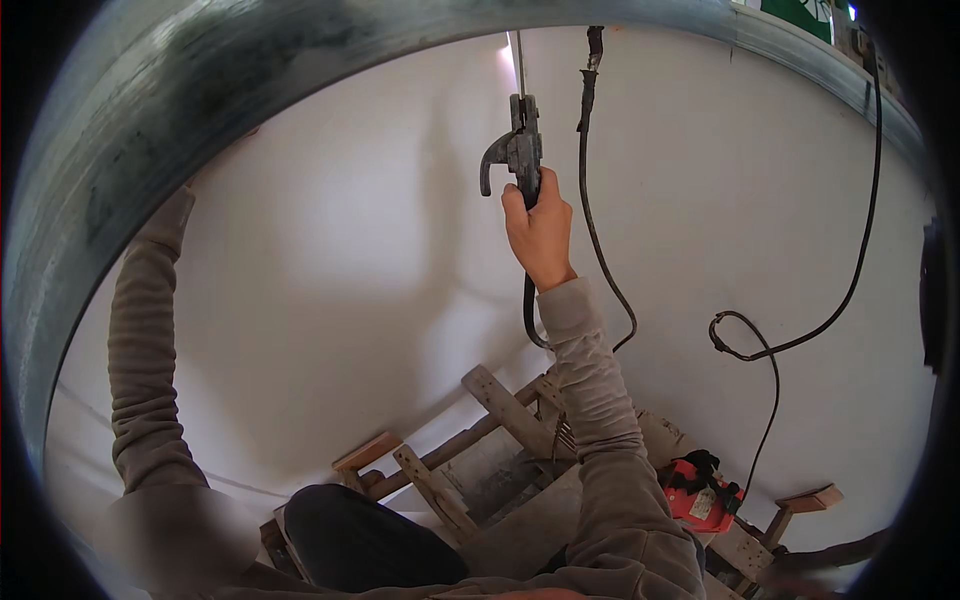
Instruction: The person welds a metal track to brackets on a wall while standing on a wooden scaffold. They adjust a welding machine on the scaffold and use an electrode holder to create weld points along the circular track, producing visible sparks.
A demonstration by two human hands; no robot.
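My right hand (540,225) is closed around a dark welding electrode holder (524,145). A thin rod (519,70) points up from its jaws toward the galvanised metal beam (170,80), with a pale violet-white glow near the top. The holder's cable hangs below my hand and passes behind my forearm. My left forearm (145,350) reaches up at the left to the same beam, where the hand is hidden behind the metal. A second dark cable (589,140) hangs from the beam just right of the holder, its upper end thickened.
Below are wooden stands (505,400) with boards, beside my dark-clothed leg (370,540). A red machine with black straps (700,495) sits at lower right, a thin looped cable (850,290) running from it to the beam. Beyond is a white surface (300,250); a green item (805,18) shows at top right.
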